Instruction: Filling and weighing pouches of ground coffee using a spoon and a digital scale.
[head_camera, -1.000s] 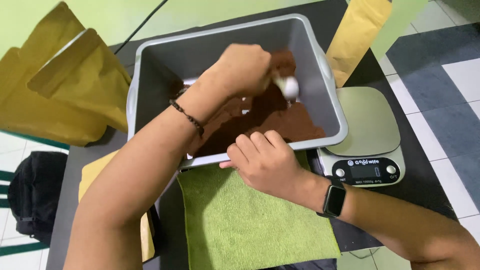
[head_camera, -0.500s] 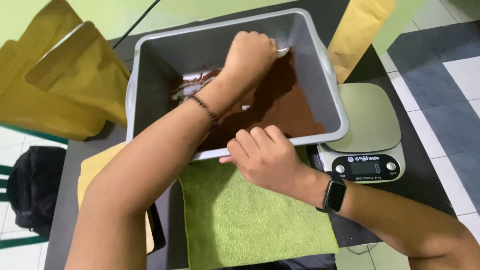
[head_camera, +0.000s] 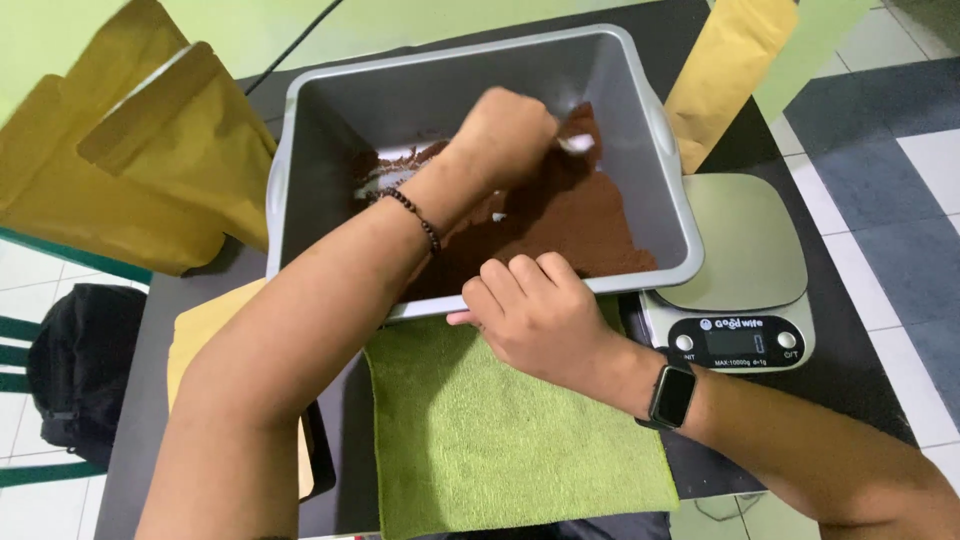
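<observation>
On the dark table (head_camera: 860, 380) sits a grey plastic tub (head_camera: 655, 160), rectangular, with a rolled rim. Brown powder (head_camera: 580, 215) lies inside it, heaped toward the right wall and the near right corner; the far left part of the floor is bare grey. The left hand (head_camera: 510, 130) is down inside the tub, above the powder, fingers curled shut around a small white scoop (head_camera: 577, 143), of which only a pale edge shows past the knuckles. A beaded bracelet (head_camera: 415, 215) circles that wrist. The right hand (head_camera: 540, 315) rests on the tub's near rim, fingers bent and lying over the edge; whether it truly clamps the rim cannot be told. A dark wristwatch (head_camera: 672, 395) is on that arm.

Just beside the tub, at its right near corner, stands a kitchen scale (head_camera: 745, 270) with a bare steel platform, touching or nearly touching the rim. A green cloth (head_camera: 500, 440) lies flat in front of the tub, under the right wrist. Brown paper pouches (head_camera: 150, 170) lean at the left; another pouch (head_camera: 725, 70) stands behind the scale. A black bag (head_camera: 85, 365) rests on the tiled floor at the left.
</observation>
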